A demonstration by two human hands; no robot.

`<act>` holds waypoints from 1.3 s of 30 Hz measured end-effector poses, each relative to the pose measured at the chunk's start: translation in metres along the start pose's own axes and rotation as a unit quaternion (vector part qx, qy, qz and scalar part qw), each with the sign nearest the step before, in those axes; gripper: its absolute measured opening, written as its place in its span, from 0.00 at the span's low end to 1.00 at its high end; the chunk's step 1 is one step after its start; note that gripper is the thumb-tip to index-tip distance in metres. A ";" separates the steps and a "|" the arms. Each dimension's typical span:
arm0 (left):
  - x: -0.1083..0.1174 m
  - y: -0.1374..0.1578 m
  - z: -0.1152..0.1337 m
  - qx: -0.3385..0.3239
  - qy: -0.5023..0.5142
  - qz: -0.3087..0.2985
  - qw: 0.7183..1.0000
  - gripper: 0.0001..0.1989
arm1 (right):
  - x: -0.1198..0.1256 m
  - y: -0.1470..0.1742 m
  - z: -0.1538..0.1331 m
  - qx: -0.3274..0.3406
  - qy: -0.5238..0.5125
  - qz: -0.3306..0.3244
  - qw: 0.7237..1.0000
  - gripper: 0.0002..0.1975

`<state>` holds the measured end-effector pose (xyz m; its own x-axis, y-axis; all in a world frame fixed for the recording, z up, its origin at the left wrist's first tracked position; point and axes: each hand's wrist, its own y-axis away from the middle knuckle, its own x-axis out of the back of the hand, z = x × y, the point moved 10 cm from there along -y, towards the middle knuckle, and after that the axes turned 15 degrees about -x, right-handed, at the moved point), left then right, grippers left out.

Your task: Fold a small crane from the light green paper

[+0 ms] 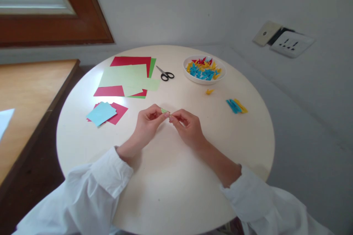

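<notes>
Both hands meet over the middle of the round white table [171, 191]. My left hand [149, 119] pinches a small folded piece of light green paper [164, 111] between thumb and fingers. My right hand [188, 124] is closed too, its thumb and fingertips pressed on the paper's right end. Most of the paper is hidden behind the fingers, so its full shape does not show. A small yellow folded paper figure [209, 91] lies beyond my right hand. Left of my left hand is a stack of light blue squares [102, 113] over red squares [120, 113].
Large red and green sheets lie under a pale green sheet [124, 75] at the back left. Black-handled scissors [166, 75] lie beside them. A white dish [185, 71] holds many colourful folded figures. Blue and yellow folded strips [236, 106] lie at right. A wooden table [35, 91] stands left.
</notes>
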<state>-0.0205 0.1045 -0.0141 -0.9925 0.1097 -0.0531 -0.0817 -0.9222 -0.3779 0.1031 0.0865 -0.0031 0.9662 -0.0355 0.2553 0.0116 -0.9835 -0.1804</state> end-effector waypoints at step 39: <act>-0.035 0.010 -0.001 0.064 0.181 -0.143 0.971 0.08 | -0.048 0.007 0.030 -0.297 -0.335 -0.267 0.853 0.16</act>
<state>0.0140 0.0920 -0.0169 -0.8330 0.4695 -0.2928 -0.3829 -0.8711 -0.3074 0.0646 0.0863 -0.0453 0.7965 0.3592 -0.4865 0.5558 -0.7518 0.3549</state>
